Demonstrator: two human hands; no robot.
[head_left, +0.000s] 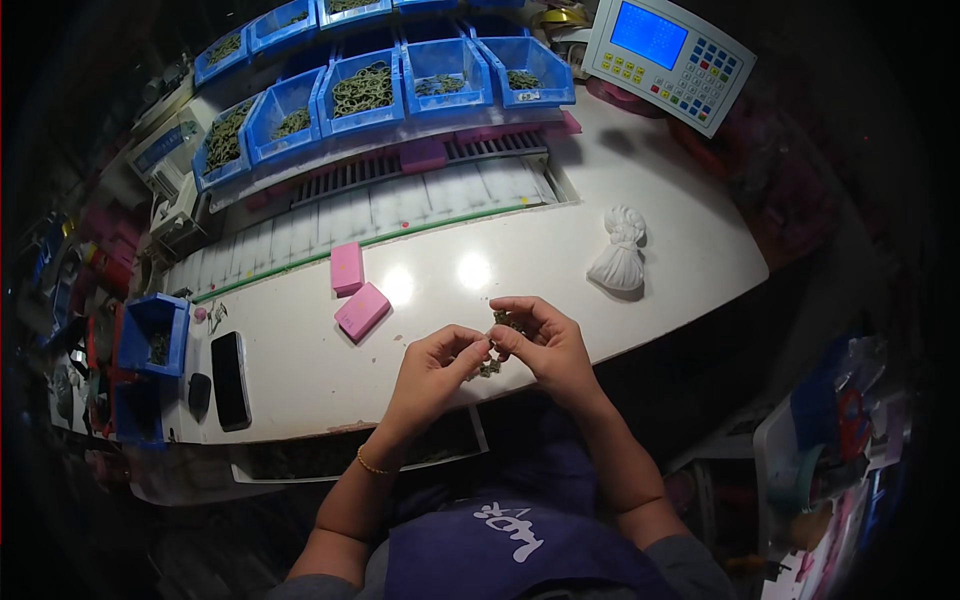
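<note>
Along the near edge of the white worktop (700, 220), the right hand (552, 352) and the left hand (430, 372) meet, each closed in a pinch on a cluster of small metal-looking pieces (489, 369). Knobbly and dull olive-grey with paler glints, they show between the two hands, partly hidden

White, smooth surface (530, 240): ahead of the hands (551, 350), clear passage lies between two pink rectangular blocks (362, 312) and, toward the right edge, a knotted white cloth pouch (619, 260). Near the left edge, a flat black smartphone (231, 381) obstructs; toward the far edge, blue plastic bins (448, 103) bar reach.
</note>
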